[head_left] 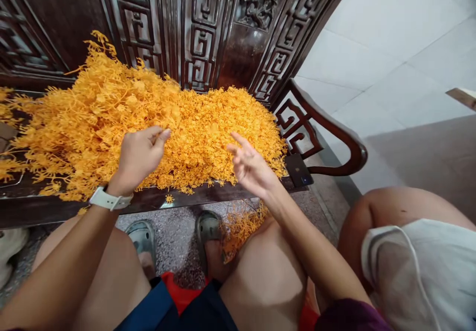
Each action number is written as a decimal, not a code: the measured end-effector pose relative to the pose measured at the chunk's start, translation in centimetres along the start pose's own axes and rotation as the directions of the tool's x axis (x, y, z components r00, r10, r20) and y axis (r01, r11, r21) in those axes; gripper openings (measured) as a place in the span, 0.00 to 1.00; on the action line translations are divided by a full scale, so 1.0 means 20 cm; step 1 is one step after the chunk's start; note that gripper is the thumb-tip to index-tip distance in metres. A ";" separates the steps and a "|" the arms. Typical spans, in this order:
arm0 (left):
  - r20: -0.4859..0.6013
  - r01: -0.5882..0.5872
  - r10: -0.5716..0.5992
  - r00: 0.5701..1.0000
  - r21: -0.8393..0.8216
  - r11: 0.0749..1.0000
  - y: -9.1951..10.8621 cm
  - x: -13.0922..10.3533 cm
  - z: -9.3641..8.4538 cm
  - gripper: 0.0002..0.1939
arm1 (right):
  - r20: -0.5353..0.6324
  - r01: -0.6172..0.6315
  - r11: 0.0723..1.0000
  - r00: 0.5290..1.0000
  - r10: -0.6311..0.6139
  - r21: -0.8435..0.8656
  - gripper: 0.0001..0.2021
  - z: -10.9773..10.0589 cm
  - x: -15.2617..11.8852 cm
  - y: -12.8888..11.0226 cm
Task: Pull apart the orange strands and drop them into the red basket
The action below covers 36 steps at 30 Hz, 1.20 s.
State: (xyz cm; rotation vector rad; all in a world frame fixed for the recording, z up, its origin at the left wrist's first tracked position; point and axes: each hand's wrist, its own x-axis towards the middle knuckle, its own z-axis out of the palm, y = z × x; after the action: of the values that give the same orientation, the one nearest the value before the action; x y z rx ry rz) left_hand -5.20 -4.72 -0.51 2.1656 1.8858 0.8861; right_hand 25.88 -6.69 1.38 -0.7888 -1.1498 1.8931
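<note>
A large heap of orange plastic pieces (122,102) lies on a dark wooden bench. On its left side the pieces are branched with thin stems; the right part (238,117) is a denser pile of small loose flower-shaped bits. My left hand (141,152), with a pale watch strap (110,199) at the wrist, is over the middle of the heap. Its thumb and forefinger are pinched together, and whatever sits between them is too small to make out. My right hand (253,167) is above the front of the small bits, palm turned up, fingers apart and holding nothing.
A carved wooden backrest (245,48) rises behind the heap, with a curved armrest (334,142) at right. A dark phone (297,169) lies by the armrest. Orange stem scraps (241,227) are on the floor between my legs. Another person's bare knee (401,207) is at right.
</note>
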 end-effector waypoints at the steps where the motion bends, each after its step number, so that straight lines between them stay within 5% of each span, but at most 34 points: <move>1: -0.013 0.010 -0.010 1.000 0.040 0.999 0.04 -0.02 0.01 0.23 | -0.199 0.077 0.995 0.978 -0.063 0.062 0.19 -0.03 0.01 -0.02; 3: -0.008 -0.010 0.011 1.000 0.109 0.994 0.13 -0.06 0.03 0.23 | -0.388 0.074 0.990 0.921 -0.021 0.121 0.23 -0.07 0.02 -0.04; 7: 0.084 -0.125 0.112 0.990 0.172 0.977 0.23 -0.12 0.07 0.22 | -0.382 -0.071 0.997 0.921 0.079 0.036 0.27 -0.07 0.01 -0.01; 11: 0.141 -0.243 0.216 0.966 0.223 0.944 0.28 -0.18 0.12 0.17 | -0.299 -0.032 0.977 0.954 -0.033 -0.211 0.25 -0.06 0.04 0.05; 16: 0.209 -0.292 0.240 0.948 0.269 0.918 0.29 -0.19 0.15 0.16 | -0.209 0.004 0.960 0.976 -0.065 -0.280 0.19 -0.09 0.05 0.07; 18: 0.152 -0.209 0.174 0.973 0.265 0.941 0.22 -0.13 0.13 0.16 | -0.018 -0.076 0.950 0.997 0.074 -0.304 0.18 -0.06 0.01 0.05; 19: 0.096 -0.143 0.121 0.988 0.262 0.954 0.17 -0.09 0.11 0.17 | 0.162 -0.176 0.927 0.957 0.239 -0.331 0.17 -0.03 -0.02 0.04; 20: 0.023 -0.062 0.058 0.998 0.260 0.964 0.12 -0.05 0.09 0.17 | 0.371 -0.289 0.873 0.819 0.438 -0.393 0.16 0.01 -0.05 0.03; 22: -0.099 0.070 -0.047 0.994 0.247 0.966 0.01 0.02 0.02 0.18 | 0.636 -0.385 0.714 0.328 0.698 -0.585 0.15 0.10 -0.12 0.00; 23: -0.143 0.113 -0.081 0.986 0.234 0.966 -0.04 0.05 -0.01 0.20 | 0.668 -0.357 0.666 0.139 0.731 -0.655 0.15 0.13 -0.14 -0.01; 24: -0.172 0.135 -0.098 0.980 0.216 0.967 -0.07 0.06 -0.03 0.21 | 0.684 -0.327 0.668 0.083 0.725 -0.669 0.15 0.16 -0.16 -0.02; 25: -0.185 0.135 -0.099 0.978 0.194 0.972 -0.08 0.07 -0.05 0.21 | 0.708 -0.317 0.721 0.176 0.684 -0.617 0.16 0.17 -0.16 -0.04; 27: -0.169 0.083 -0.057 0.984 0.151 0.985 -0.08 0.05 -0.06 0.19 | 0.625 -0.276 0.901 0.651 0.431 -0.334 0.21 0.14 -0.13 -0.07; 28: -0.157 0.045 -0.023 0.987 0.138 0.989 -0.05 0.04 -0.05 0.18 | 0.445 -0.194 0.967 0.860 0.250 -0.168 0.24 0.12 -0.11 -0.08; 29: -0.131 -0.004 0.022 0.991 0.133 0.991 -0.02 0.02 -0.03 0.18 | 0.211 -0.082 0.996 0.973 0.089 -0.039 0.27 0.08 -0.08 -0.09; 30: -0.107 -0.052 0.067 0.992 0.132 0.990 0.01 -0.01 -0.01 0.18 | 0.000 0.011 1.000 1.000 -0.011 0.028 0.30 0.05 -0.05 -0.09; 32: -0.063 -0.133 0.144 0.988 0.143 0.981 0.08 -0.05 0.03 0.18 | -0.218 0.047 0.999 0.975 -0.042 0.017 0.31 0.00 -0.01 -0.08; 36: 0.033 -0.230 0.229 0.973 0.260 0.938 0.16 -0.11 0.08 0.18 | -0.265 0.054 0.953 0.954 -0.138 -0.299 0.29 -0.02 -0.01 0.00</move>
State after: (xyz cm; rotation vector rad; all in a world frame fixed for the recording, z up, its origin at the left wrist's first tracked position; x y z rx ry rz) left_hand -1.60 -7.07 -1.12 2.5843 1.8689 0.6991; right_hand 26.27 -6.75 1.16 -1.1041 -1.2706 1.4889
